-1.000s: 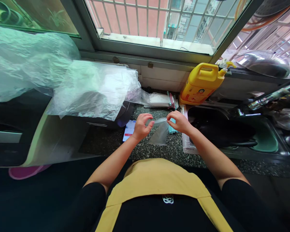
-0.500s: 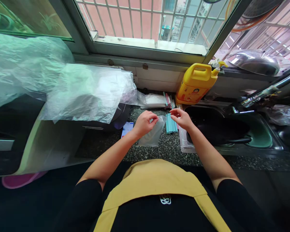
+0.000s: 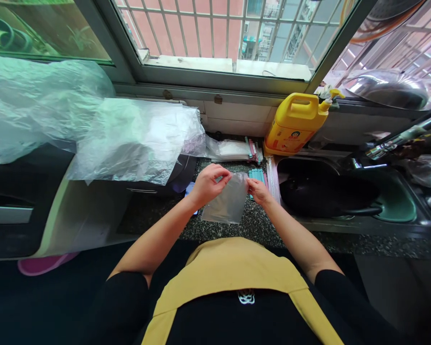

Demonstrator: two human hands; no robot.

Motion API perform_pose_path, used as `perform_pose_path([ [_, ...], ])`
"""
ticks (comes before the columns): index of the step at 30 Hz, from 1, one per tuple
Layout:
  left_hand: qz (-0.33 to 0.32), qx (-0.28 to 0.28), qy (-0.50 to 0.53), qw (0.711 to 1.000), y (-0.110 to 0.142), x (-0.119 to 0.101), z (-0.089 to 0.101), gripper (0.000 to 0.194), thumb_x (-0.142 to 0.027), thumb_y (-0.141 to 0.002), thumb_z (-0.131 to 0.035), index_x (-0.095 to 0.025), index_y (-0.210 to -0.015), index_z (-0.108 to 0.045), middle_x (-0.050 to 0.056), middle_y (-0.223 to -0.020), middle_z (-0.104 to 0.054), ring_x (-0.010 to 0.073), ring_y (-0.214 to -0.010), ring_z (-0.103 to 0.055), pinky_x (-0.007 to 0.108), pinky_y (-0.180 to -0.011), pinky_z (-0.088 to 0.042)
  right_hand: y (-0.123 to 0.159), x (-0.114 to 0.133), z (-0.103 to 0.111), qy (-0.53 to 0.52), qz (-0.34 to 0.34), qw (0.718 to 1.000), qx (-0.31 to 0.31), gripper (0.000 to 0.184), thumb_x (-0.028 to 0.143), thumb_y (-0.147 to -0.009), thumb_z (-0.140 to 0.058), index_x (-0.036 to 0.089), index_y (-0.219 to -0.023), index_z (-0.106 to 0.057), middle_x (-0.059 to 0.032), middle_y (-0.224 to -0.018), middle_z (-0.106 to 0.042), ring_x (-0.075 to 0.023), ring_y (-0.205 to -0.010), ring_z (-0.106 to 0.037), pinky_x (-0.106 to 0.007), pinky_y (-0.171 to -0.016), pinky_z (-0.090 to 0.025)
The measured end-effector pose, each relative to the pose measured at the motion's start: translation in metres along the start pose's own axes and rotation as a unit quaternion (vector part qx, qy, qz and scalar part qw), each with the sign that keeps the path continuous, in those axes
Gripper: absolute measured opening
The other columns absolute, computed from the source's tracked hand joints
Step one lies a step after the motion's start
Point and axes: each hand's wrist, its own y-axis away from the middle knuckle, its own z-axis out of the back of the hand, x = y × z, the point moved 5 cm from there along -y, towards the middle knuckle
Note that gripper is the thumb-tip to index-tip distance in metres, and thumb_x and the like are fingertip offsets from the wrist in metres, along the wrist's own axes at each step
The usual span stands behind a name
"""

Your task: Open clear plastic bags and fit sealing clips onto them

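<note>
1. The left hand (image 3: 211,183) pinches one bag (image 3: 225,205) at its top edge, fingertips together; the right hand (image 3: 257,190) grips its upper right corner.
2. That bag looks clear, cloudy and flat, just below frame centre.
3. One sink (image 3: 398,206), right, holds one dark pan (image 3: 326,192).
4. One yellow jug (image 3: 292,125), upper right; contents unclear.
5. Teal strips (image 3: 255,175) overlap too much to count.

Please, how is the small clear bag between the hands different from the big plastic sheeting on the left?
The small clear bag is much smaller than the big plastic sheeting. The bag looks fairly flat and smooth, while the sheeting is wrinkled. The bag is held at its top between the left hand and right hand; the sheeting lies draped, with no hand on it. Both look like thin, see-through plastic.
</note>
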Motion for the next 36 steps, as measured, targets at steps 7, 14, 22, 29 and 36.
perform_pose_path([
  [7, 0.016, -0.017, -0.003, 1.000, 0.000, 0.004, 0.006, 0.018, -0.026, -0.083, -0.055, -0.018, -0.072, -0.066, 0.003, -0.074, -0.067, 0.0145, -0.073, -0.058, 0.028, -0.070, -0.046, 0.002, 0.000, 0.010, 0.035, 0.024, 0.999, -0.024, 0.056, 0.070, -0.044, -0.070, 0.021, -0.060, -0.050, 0.0040, -0.054, -0.053, -0.0115, -0.053, -0.049, -0.027, -0.055, -0.041],
  [14, 0.000, 0.010, 0.004, 1.000, -0.004, -0.002, 0.000, 0.018, -0.026, -0.084, -0.054, -0.018, -0.073, -0.066, 0.003, -0.074, -0.068, 0.0146, -0.073, -0.058, 0.028, -0.071, -0.047, 0.024, 0.080, 0.008, 0.192, 0.267, 0.942, -0.064, 0.035, 0.053, -0.068, -0.067, 0.022, -0.083, -0.063, -0.0023, -0.084, -0.063, -0.0163, -0.078, -0.056, -0.033, -0.074, -0.046],
  [22, -0.030, 0.014, 0.004, 0.999, -0.009, -0.011, 0.000, 0.018, -0.025, -0.085, -0.054, -0.018, -0.073, -0.065, 0.002, -0.071, -0.067, 0.0131, -0.070, -0.058, 0.027, -0.068, -0.046, 0.068, 0.140, -0.053, 0.373, 0.447, 0.802, 0.134, 0.020, 0.043, -0.082, -0.060, 0.026, -0.073, -0.063, -0.0016, -0.083, -0.065, -0.0182, -0.086, -0.057, -0.038, -0.086, -0.043],
  [29, -0.005, 0.010, 0.012, 1.000, -0.006, -0.009, 0.004, 0.017, -0.024, -0.084, -0.055, -0.018, -0.073, -0.065, 0.002, -0.072, -0.068, 0.0127, -0.071, -0.059, 0.027, -0.069, -0.047, 0.064, 0.134, -0.055, 0.373, 0.425, 0.814, 0.135, 0.026, 0.048, -0.083, -0.056, 0.024, -0.074, -0.060, -0.0024, -0.081, -0.066, -0.0179, -0.083, -0.057, -0.037, -0.083, -0.044],
  [36, 0.001, -0.009, 0.038, 0.999, -0.009, -0.009, 0.013, 0.016, -0.023, -0.083, -0.055, -0.016, -0.073, -0.065, 0.003, -0.073, -0.069, 0.0120, -0.070, -0.060, 0.026, -0.067, -0.047, 0.056, 0.118, -0.047, 0.382, 0.394, 0.822, 0.149, 0.025, 0.046, -0.081, -0.058, 0.022, -0.073, -0.061, -0.0030, -0.077, -0.065, -0.0175, -0.078, -0.057, -0.035, -0.077, -0.045],
])
